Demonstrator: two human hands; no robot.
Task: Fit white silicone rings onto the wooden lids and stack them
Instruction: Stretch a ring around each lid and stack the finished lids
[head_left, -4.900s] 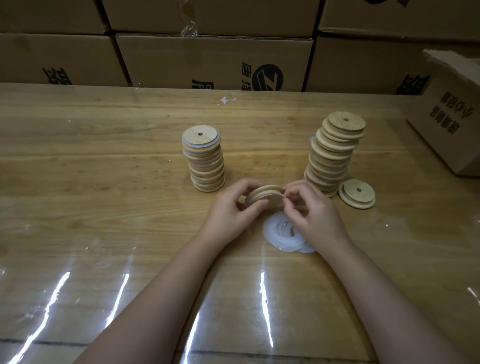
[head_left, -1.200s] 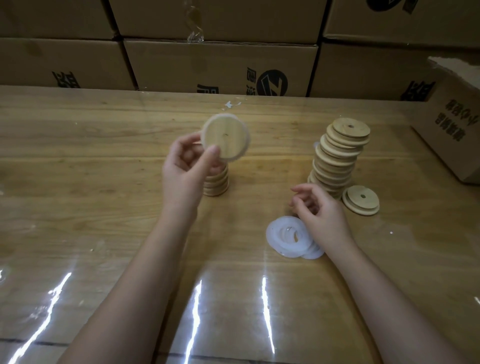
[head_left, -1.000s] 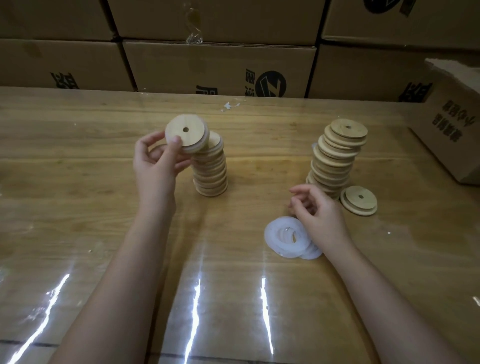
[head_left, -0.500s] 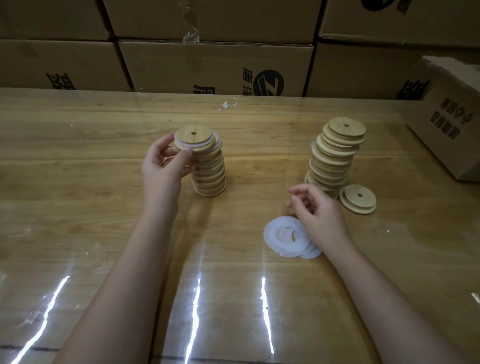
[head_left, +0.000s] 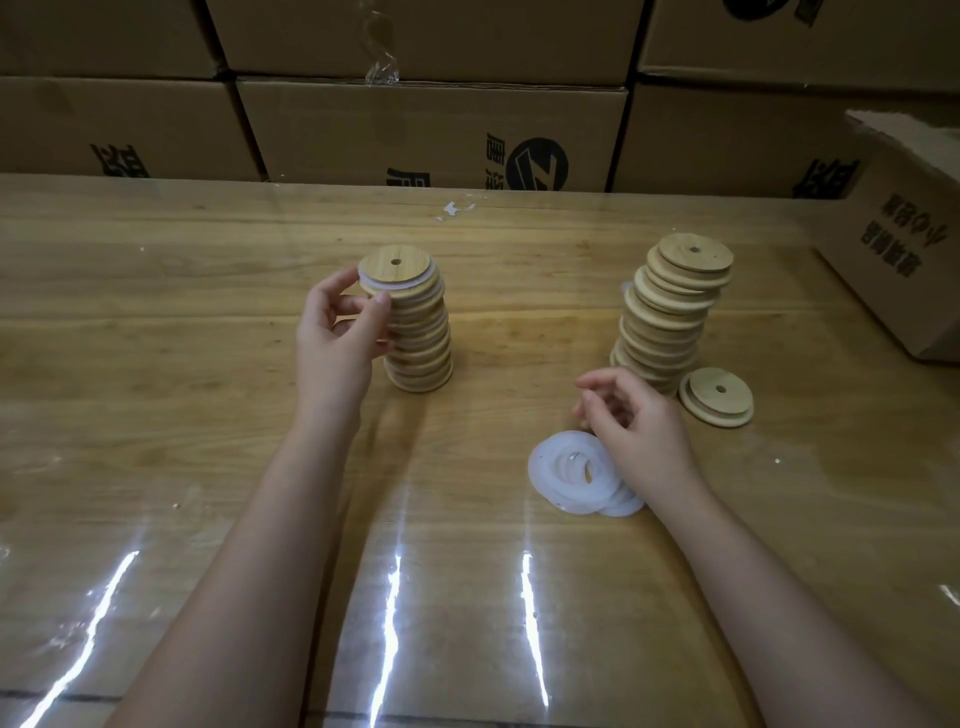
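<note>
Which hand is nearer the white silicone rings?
Right. The right hand is just beside the white silicone rings; the left hand is away, pinching the left stack's top lid.

Setup was a big wooden table (head_left: 156, 312) with plank grain, covered in a clear glossy sheet (head_left: 779, 519) (long white light streaks (head_left: 387, 623) bounced off the near end). Behind it stood a wall of brown cardboard boxes (head_left: 431, 130), stacked tight, black print on the fronts. One more printed box (head_left: 904, 249) sat at the table's far right. Pretty dim lighting overall.
</note>
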